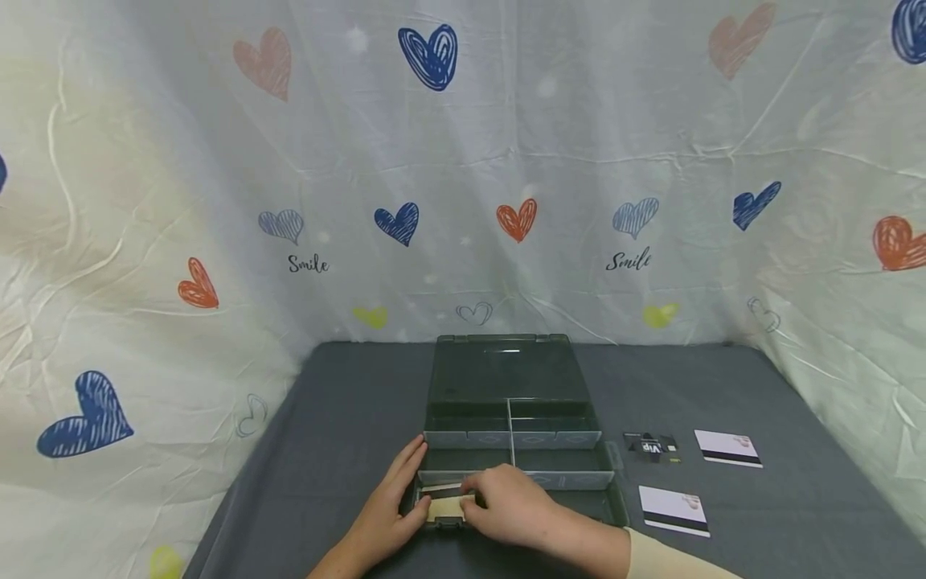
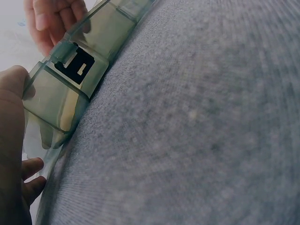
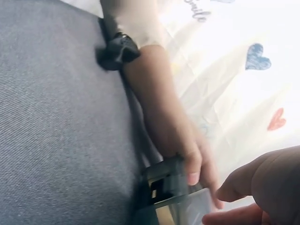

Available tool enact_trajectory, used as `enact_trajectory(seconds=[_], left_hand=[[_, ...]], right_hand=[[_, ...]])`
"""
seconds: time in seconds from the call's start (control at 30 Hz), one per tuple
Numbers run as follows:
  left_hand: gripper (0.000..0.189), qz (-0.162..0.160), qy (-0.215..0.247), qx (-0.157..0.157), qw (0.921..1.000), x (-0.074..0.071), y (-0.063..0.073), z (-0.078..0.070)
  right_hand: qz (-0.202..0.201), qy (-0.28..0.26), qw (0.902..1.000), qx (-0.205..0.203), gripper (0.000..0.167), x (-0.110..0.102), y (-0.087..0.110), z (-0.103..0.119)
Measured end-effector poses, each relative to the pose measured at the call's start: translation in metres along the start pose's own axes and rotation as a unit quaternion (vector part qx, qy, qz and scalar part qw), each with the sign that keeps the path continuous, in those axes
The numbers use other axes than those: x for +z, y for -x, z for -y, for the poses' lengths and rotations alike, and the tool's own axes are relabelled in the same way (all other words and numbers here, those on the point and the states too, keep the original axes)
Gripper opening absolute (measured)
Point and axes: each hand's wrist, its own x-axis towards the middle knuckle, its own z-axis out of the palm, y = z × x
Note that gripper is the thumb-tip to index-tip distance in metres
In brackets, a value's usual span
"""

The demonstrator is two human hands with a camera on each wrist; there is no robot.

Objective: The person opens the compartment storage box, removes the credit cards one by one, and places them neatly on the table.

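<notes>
A dark translucent green storage box (image 1: 608, 462) with dividers stands with its lid (image 1: 510, 370) tilted back. My left hand (image 1: 391, 503) holds the box's front left corner, thumb at the front wall and fingers along the left side. Over the front left compartment is my right hand (image 1: 510, 507), its bent fingertips beside a cream card-like piece (image 1: 444, 508). In the right wrist view the thumb and finger (image 3: 239, 185) of that hand stand apart near a pale flat piece (image 3: 199, 206). A black latch (image 2: 78, 66) shows on the front wall.
To the right of the box lie a black VIP card (image 1: 653, 447) and two white cards with dark stripes, one farther back (image 1: 727, 447) and one nearer (image 1: 674, 510). A grey cloth (image 1: 347, 426) covers the table. Behind hangs a white curtain (image 1: 463, 129) printed with hearts.
</notes>
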Motion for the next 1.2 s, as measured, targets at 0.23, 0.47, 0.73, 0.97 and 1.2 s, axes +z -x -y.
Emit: enact_trajectory(seconds=[0.23,0.47,0.73,0.97,1.2], left_hand=[[0.078,0.005,0.012,-0.008,0.9999,-0.001,-0.002,0.0],[0.076,0.002,0.014,-0.009,0.9999,0.001,0.0,0.001],[0.075,0.001,0.009,-0.012,0.9999,0.001,0.0,-0.002],[0.076,-0.001,0.0,-0.007,1.0,0.0,-0.002,-0.001],[0.076,-0.02,-0.018,0.005,0.9996,0.0,-0.001,-0.003]], right_hand=[[-0.04,0.016,0.9988,-0.024,0.023,-0.009,-0.002,0.006],[-0.049,-0.162,0.9855,0.009,0.04,0.005,-0.012,0.003],[-0.035,-0.253,0.9663,0.032,0.048,0.018,-0.016,-0.001],[-0.031,-0.288,0.9564,0.036,0.048,0.011,-0.015,-0.005],[-0.039,-0.317,0.9468,0.044,0.046,0.002,-0.006,-0.013]])
